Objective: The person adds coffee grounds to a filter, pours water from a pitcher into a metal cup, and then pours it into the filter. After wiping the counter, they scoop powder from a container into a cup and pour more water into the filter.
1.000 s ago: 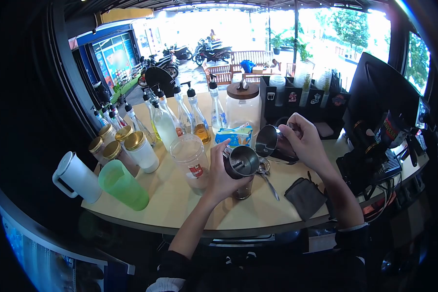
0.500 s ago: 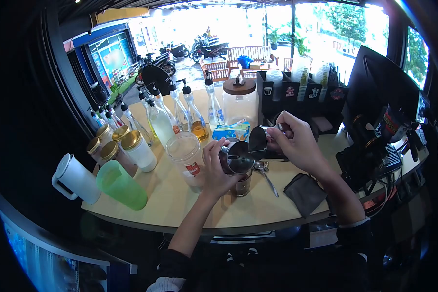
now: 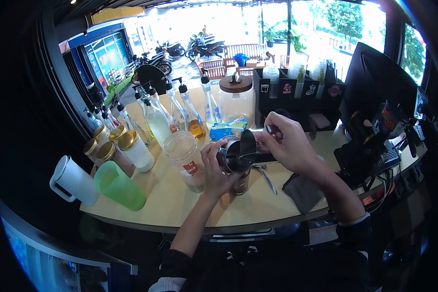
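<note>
My left hand (image 3: 214,163) is wrapped around a metal cup (image 3: 232,163), its mouth turned up toward me. In my right hand (image 3: 287,141) is a small metal pitcher (image 3: 248,145), gripped by its handle and tipped so its rim meets the cup's mouth. I cannot make out any liquid between the two. A small glass (image 3: 241,185) with dark contents stands below the metal cup, partly hidden by it. Just left of my left hand is a clear plastic cup (image 3: 190,168) with a red label.
On the left stand a green pitcher (image 3: 120,186), a white jug (image 3: 75,181) and gold-lidded jars (image 3: 137,152). Pump bottles (image 3: 193,114) and a wood-lidded jar (image 3: 236,102) are behind. A metal spoon (image 3: 267,180) and grey cloth (image 3: 302,193) lie right, near black equipment (image 3: 357,163).
The small pitcher in my right hand has moved left and tipped further over the metal cup's mouth. My left hand keeps its hold. The whole view has shifted slightly.
</note>
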### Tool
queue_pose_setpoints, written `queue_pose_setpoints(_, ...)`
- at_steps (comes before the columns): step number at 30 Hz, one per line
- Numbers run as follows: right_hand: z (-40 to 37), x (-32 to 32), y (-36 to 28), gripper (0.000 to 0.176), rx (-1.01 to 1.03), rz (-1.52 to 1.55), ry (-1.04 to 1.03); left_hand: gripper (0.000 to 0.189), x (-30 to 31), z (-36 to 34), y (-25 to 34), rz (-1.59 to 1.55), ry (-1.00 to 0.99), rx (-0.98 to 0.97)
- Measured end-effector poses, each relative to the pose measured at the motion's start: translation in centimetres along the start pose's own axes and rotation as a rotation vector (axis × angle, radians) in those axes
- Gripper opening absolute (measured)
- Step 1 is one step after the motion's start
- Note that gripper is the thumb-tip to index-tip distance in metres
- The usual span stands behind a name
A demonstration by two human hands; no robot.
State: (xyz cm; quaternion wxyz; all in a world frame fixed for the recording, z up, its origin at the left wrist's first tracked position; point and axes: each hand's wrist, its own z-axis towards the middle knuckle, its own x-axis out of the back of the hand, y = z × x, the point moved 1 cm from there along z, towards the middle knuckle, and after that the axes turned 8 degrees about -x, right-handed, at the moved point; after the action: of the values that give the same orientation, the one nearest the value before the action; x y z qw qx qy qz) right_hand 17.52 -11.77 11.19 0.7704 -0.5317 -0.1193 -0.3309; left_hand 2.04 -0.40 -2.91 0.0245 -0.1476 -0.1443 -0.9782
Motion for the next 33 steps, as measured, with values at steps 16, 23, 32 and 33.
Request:
queue_pose_setpoints(16, 0.0, -0.4, -0.1, 0.028, -0.012, 0.049, 0.008, 0.098, 0.2, -0.1, -0.2, -0.012, -0.039, 0.032)
queue_pose_setpoints(23, 0.2, 0.3, 1.4, 0.026, -0.047, 0.035, 0.064, 0.103, 0.6, 0.0, 0.0, 0.041, -0.055, 0.082)
queue_pose_setpoints(32, 1.0, 1.0, 3.6, 0.024, -0.083, 0.227, 0.185, 0.103, 0.7, 1.1, 0.7, -0.021, -0.033, 0.243)
queue_pose_setpoints(33, 1.1, 1.1, 4.2, 0.023, -0.104, 0.279, 0.196, 0.103, 0.7, 1.2, 0.8, -0.02, -0.033, 0.243)
